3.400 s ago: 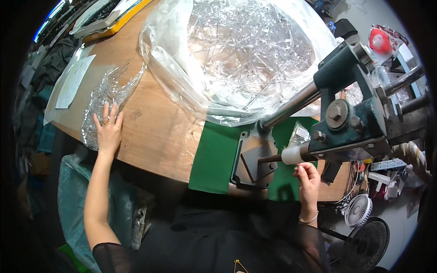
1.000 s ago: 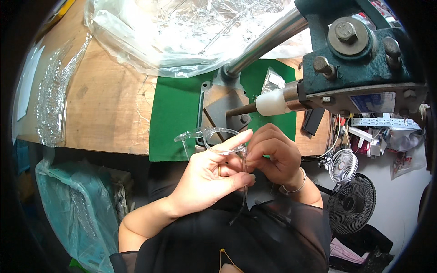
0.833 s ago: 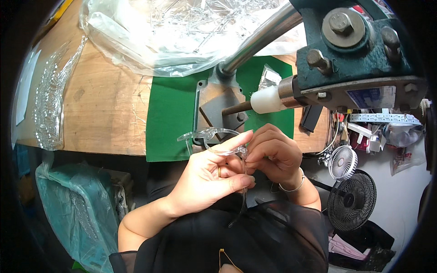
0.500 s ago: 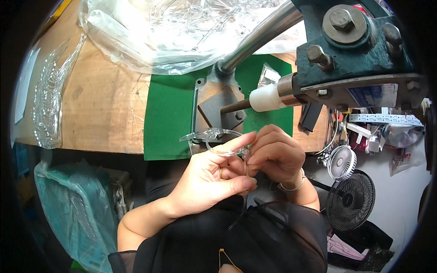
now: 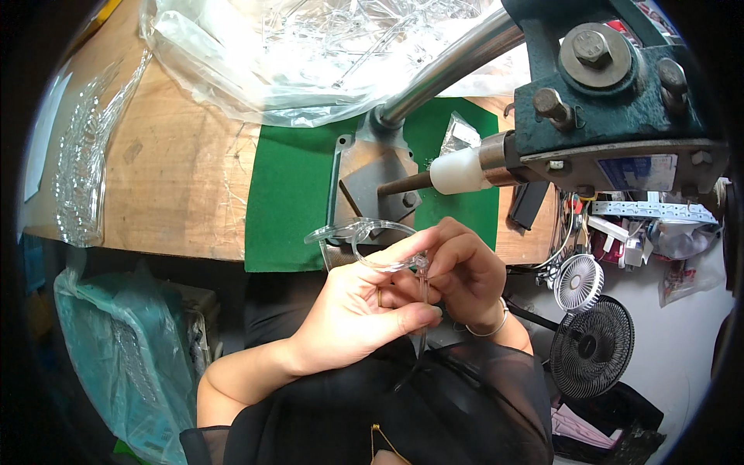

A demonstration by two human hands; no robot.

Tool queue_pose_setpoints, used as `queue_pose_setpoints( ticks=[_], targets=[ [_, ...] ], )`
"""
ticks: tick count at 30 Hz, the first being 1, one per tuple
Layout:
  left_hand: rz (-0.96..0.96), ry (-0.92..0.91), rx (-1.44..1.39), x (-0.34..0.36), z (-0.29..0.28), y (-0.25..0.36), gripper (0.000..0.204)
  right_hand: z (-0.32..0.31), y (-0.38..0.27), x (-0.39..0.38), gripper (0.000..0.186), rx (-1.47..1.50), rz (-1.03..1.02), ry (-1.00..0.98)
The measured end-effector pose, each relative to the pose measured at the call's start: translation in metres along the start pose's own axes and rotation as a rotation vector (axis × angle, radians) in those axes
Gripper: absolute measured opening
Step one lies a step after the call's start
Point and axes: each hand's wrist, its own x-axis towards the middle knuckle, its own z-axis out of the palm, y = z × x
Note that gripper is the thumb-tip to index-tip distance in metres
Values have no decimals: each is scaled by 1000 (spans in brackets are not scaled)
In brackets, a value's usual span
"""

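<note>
From where I stand, the clear eyeglass frame [image 5: 332,231] is up in the air at the near edge of the desk [image 5: 174,163], just in front of the press [image 5: 604,116] and held between both hands. The left hand [image 5: 353,314] is closed on it, index finger along the rim, thumb and other fingers gripping around the temple arm, which hangs toward the person's black top [image 5: 349,418]. The right hand [image 5: 467,271] is curled, its thumb and fingertips drawn together at the hinge; they seem to be pinching it, though the fingers cover the exact spot.

As for markings, a blue-and-white sticker [image 5: 647,172] sits on the lower part of the press head, and the big bolt [image 5: 593,45] above has raised characters on its face. On the green mat [image 5: 287,194], beside the press base, lies a small clear bag [image 5: 451,147] with a white printed label. The black fan [image 5: 592,346] at the right carries a pale mark on its hub. Beyond the mat, a large plastic bag [image 5: 256,85] spreads open around a heap of clear pieces [image 5: 341,27].
</note>
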Motion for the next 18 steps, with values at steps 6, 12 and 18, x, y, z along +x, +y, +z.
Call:
queue_pose_setpoints(
  ticks=[6,12,18],
  targets=[
    [-17,-27,0,1,2,2,67,-6,0,0,8,-99,-45,-30],
    [-66,-23,-81,1,2,3,67,-6,4,0,8,-67,-68,-26],
    [49,-38,51,-2,1,-3,67,3,2,-1,11,112,-12,32]
  ],
)
